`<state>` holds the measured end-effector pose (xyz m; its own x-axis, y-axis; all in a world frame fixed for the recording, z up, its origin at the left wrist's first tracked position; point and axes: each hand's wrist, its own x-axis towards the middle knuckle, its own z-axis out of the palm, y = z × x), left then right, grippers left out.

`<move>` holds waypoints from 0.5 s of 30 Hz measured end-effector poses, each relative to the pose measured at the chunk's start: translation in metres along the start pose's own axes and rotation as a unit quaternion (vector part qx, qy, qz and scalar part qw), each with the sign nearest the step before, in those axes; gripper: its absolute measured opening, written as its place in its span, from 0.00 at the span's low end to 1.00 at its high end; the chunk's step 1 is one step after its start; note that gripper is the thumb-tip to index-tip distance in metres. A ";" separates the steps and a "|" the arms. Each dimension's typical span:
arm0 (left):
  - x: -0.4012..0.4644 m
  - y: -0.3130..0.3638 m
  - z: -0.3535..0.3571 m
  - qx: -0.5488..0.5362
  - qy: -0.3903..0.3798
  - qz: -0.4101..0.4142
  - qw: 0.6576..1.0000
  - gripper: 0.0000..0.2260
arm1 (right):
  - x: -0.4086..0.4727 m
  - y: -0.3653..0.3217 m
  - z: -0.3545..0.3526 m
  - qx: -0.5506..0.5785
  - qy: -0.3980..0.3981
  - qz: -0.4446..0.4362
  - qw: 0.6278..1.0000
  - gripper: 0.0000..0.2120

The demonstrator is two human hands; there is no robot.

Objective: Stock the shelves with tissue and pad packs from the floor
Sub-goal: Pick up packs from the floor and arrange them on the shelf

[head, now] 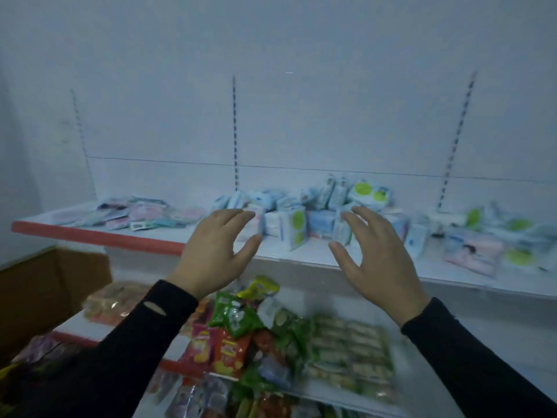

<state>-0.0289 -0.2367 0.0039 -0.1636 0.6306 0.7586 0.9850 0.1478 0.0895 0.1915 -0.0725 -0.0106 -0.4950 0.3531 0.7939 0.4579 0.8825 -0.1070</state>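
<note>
a: where are the hands?

b: both are raised in front of the white upper shelf with the red front strip (99,236). the left hand (215,251) has its fingers spread and curved, palm away, gripping nothing. the right hand (381,254) is the same: wide open, empty.

a: and the packs?

b: the heap of small white and blue plastic-wrapped tissue packs with green round labels (304,212) sits on that shelf, between the two hands and just beyond the fingertips. i cannot tell whether any fingertip touches a pack; the picture is blurred there.

a: anything else on that shelf?

b: a flat scatter of pink and pale blue pad packs (141,212) lies to the left of the left hand, apart from it. more pink and white packs (473,251) lie to the right of the right hand.

a: below?

b: a lower shelf (422,393) holds red and green snack bags (235,333), under the black sleeves. a brown cardboard box (45,291) stands at the left.
</note>
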 end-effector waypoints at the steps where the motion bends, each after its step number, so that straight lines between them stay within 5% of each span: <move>1: 0.012 0.020 0.013 -0.017 -0.003 0.010 1.000 0.23 | -0.006 0.022 -0.013 -0.012 0.000 0.013 1.000 0.26; 15: 0.148 0.246 0.201 -0.111 -0.087 0.094 0.986 0.24 | -0.050 0.290 -0.106 -0.110 -0.049 0.101 0.987 0.25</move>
<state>0.1783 0.0464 0.0089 0.0344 0.7549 0.6550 0.9837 -0.1414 0.1113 0.4274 0.1332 -0.0182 -0.4408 0.5536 0.7065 0.6994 0.7053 -0.1163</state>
